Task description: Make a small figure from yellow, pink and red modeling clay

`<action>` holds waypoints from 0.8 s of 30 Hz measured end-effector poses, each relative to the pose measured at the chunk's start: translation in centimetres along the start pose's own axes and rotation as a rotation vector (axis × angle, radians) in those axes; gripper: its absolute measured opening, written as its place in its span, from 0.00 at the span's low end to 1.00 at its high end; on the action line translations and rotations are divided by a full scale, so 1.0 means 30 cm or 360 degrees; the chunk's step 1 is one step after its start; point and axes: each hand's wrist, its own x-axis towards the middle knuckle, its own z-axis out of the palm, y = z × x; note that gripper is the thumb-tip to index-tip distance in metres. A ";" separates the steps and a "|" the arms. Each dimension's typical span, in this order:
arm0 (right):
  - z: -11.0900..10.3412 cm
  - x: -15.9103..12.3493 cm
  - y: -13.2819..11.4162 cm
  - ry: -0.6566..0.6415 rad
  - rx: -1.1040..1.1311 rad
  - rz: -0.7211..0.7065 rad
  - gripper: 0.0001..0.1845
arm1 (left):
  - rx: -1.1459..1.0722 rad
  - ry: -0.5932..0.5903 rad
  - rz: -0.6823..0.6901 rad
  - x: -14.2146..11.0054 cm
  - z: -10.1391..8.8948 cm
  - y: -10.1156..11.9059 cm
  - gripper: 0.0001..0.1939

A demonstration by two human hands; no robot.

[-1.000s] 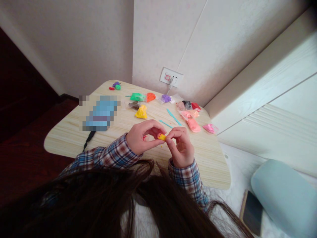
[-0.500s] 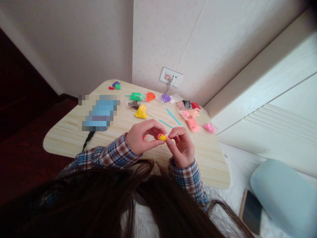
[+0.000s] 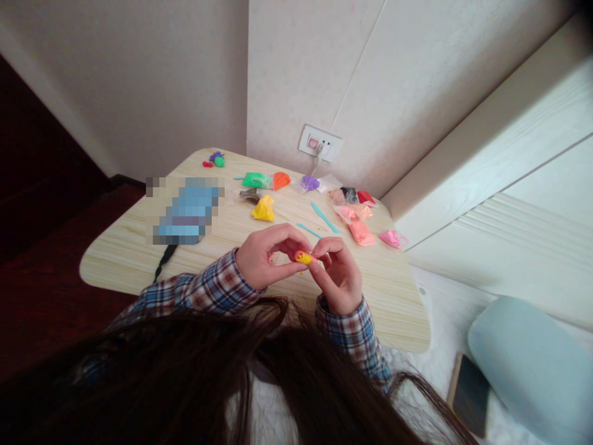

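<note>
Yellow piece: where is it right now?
Head view, near the centre: the yellow piece is at the fingertips between the left hand and right hand, just below the small blue stick in the picture.

Left long-cut plaid cloth sleeve (image 3: 217, 285) — blue, white, reddish-brown check, ending at wrist; right plaid cloth sleeve (image 3: 352, 339) — same pattern.

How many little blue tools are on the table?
2 show clearly: a wider tool and a thinner tool, both just beyond the left hand and right hand. A blue tip beside the green bag may be a third, partly hidden.
</note>
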 end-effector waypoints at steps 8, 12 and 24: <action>0.000 0.001 -0.003 0.0008 -0.0015 0.0033 0.05 | 0.0026 -0.0014 0.0028 0.002 -0.001 0.002 0.07; 0.001 0.000 -0.003 0.0009 0.0002 0.0054 0.05 | 0.0078 -0.0024 0.0065 0.005 -0.004 0.006 0.06; 0.001 -0.002 -0.002 -0.0031 0.0037 0.0117 0.06 | 0.0052 -0.0031 0.0091 0.005 -0.003 0.004 0.05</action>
